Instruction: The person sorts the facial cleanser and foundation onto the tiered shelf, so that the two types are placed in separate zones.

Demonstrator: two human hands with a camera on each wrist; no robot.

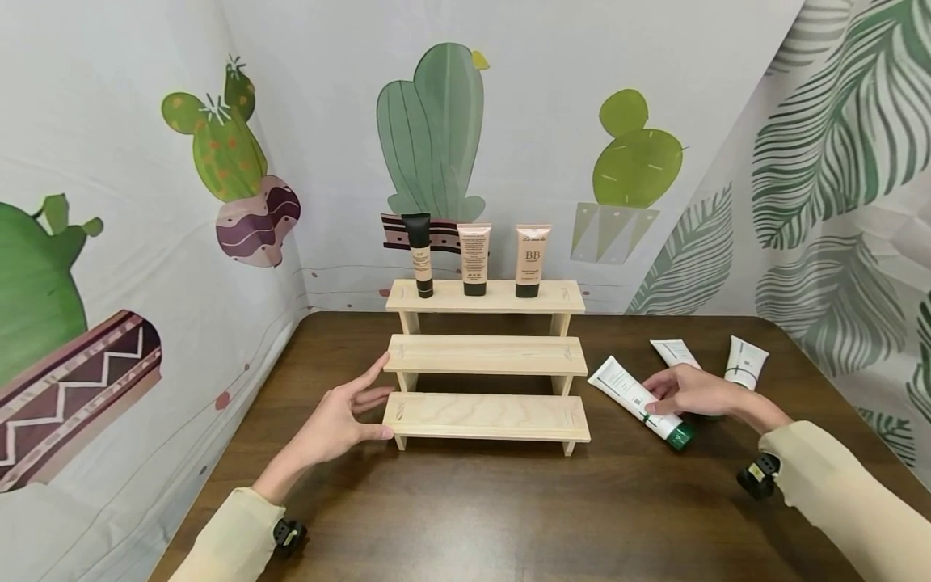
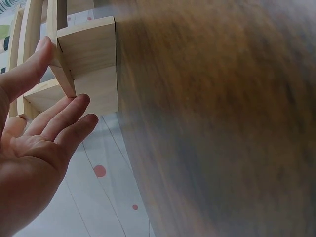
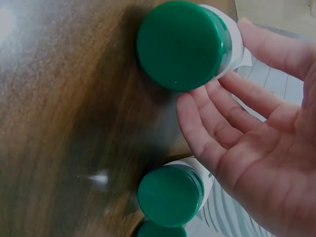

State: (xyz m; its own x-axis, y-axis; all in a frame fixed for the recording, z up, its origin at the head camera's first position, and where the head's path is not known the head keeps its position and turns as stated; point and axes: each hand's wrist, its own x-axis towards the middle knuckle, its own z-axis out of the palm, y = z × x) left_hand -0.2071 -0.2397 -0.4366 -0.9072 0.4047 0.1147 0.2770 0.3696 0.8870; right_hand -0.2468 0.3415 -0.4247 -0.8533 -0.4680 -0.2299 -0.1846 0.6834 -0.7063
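A three-tier wooden display stand (image 1: 483, 414) stands on the brown table. My left hand (image 1: 336, 422) touches its left end, the thumb by the lowest step's front corner. In the left wrist view the fingers of the left hand (image 2: 47, 133) are mostly straight against the stand's side. At the right, my right hand (image 1: 700, 393) pinches a white squeeze tube with a green cap (image 1: 624, 386) between thumb and fingers. That tube lies slanted, cap toward me; its green cap (image 3: 180, 45) is large in the right wrist view. Whether it touches the table I cannot tell.
Two more white tubes lie behind the right hand, one (image 1: 675, 352) partly hidden by it, the other (image 1: 745, 362) farther right. On the top tier stand a slim black-and-beige tube (image 1: 421, 257) and two pink tubes with black caps (image 1: 475, 259). A cactus-print cloth (image 1: 538, 105) hangs behind.
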